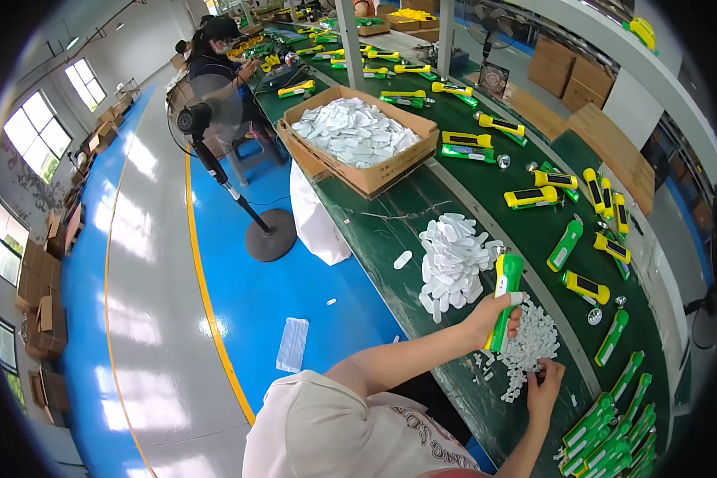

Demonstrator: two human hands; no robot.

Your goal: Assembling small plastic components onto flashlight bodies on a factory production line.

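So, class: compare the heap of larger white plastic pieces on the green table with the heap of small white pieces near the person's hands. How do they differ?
The larger white pieces are long, flat ovals; the small white pieces are much smaller and chunkier. The larger heap lies beyond the left hand, untouched; the right hand touches the small heap's edge. Both are loose white piles on the green table.

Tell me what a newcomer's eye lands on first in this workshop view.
First, the long green table strewn with yellow and green housings, running up the right. Near its far end sits a cardboard box heaped with white parts. In front, the left hand holds a green housing upright, while the right hand picks at small white pieces.
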